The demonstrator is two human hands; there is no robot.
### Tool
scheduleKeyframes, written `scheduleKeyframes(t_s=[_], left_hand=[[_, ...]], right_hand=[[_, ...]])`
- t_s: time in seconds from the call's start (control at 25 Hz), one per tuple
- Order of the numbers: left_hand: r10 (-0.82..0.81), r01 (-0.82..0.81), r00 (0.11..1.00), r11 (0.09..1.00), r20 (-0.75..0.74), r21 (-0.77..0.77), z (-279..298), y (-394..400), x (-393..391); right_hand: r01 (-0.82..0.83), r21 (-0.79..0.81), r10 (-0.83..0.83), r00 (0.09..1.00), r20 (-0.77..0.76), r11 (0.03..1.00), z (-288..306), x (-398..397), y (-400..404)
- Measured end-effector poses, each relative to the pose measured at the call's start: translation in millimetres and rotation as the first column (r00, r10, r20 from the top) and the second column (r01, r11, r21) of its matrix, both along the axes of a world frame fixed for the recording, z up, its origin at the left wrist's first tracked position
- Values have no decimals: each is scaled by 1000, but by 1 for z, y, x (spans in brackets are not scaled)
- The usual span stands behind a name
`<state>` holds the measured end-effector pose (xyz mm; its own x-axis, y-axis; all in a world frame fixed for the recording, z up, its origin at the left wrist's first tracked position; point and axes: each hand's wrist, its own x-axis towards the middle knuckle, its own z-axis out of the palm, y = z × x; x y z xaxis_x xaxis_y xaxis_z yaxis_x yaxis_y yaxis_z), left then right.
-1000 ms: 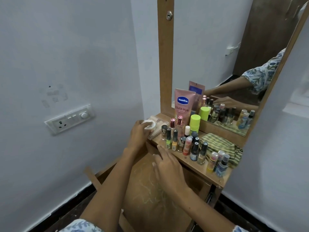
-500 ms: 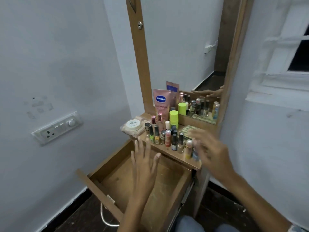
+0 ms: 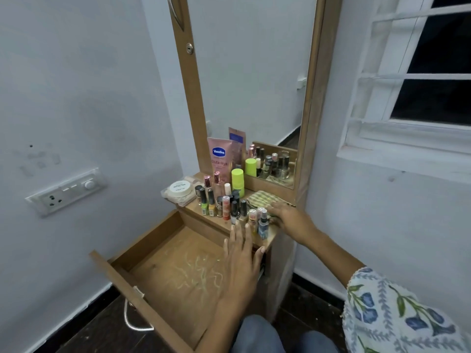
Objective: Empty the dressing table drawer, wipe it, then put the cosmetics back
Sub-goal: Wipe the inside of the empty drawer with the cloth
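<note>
The wooden drawer (image 3: 163,253) is pulled out and holds nothing; pale scribbled marks streak its floor. On the narrow shelf above it stand several small cosmetic bottles (image 3: 224,205), a pink Vaseline tube (image 3: 219,159), a lime-green capped bottle (image 3: 237,181) and a round white jar (image 3: 180,187) lying on a clear packet. A green-striped cloth (image 3: 260,198) lies at the shelf's right end. My right hand (image 3: 288,216) rests flat on the cloth, fingers spread over it. My left hand (image 3: 242,261) hovers over the drawer's right side, fingers apart and empty.
A tall mirror (image 3: 252,72) in a wooden frame rises behind the shelf. A switch and socket plate (image 3: 66,191) is on the left wall. A white barred window (image 3: 418,72) is at the right. A white handle (image 3: 135,321) hangs from the drawer front.
My right hand has come down onto the striped cloth. My left hand shifted right over the drawer. A second ago the left hand was at the white jar, which now lies free on the shelf.
</note>
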<state>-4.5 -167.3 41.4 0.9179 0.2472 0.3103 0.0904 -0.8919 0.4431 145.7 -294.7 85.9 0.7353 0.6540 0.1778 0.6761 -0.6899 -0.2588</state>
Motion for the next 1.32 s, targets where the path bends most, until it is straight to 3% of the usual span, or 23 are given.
scheduleKeyframes(t_s=[0.08, 0.16, 0.36, 0.48, 0.68, 0.8, 0.92, 1.08, 1.16, 1.24, 1.32], left_hand=[[-2, 2, 1000, 1000, -9, -3, -1, -5, 0], [-9, 9, 1000, 1000, -22, -11, -1, -11, -2], [-42, 42, 998, 999, -43, 13, 0, -13, -8], [-60, 60, 997, 998, -45, 17, 5, -2, -19], [-22, 27, 995, 998, -95, 58, 25, 53, -50], [116, -91, 983, 981, -139, 173, 32, 107, -74], [269, -218, 925, 954, -268, 205, 29, 168, -105], [315, -234, 837, 945, -447, 229, 12, 207, -138], [290, -206, 840, 953, -459, 223, 8, 214, -142], [263, -187, 858, 960, -441, 209, 7, 220, -141], [253, -189, 876, 964, -411, 189, 5, 225, -140]], right_hand=[[151, -30, -145, 976, 160, 988, 1, -17, -3], [260, -49, -247, 950, 190, 964, -1, -34, -10], [441, 119, -445, 896, 9, 890, -4, -77, -28], [473, 118, -460, 880, -123, 873, 3, -114, -37], [250, 163, -167, 900, -402, 954, 31, -161, -11], [124, 326, 37, 894, -447, 937, 34, -167, 34], [120, 388, 65, 900, -431, 914, 9, -153, 92], [5, 261, 53, 975, -215, 965, -28, -136, 155], [-177, 97, 196, 951, -238, 979, -51, -135, 178], [-365, -78, 329, 898, -291, 928, -72, -135, 195], [-464, -137, 408, 860, -305, 875, -90, -133, 210]])
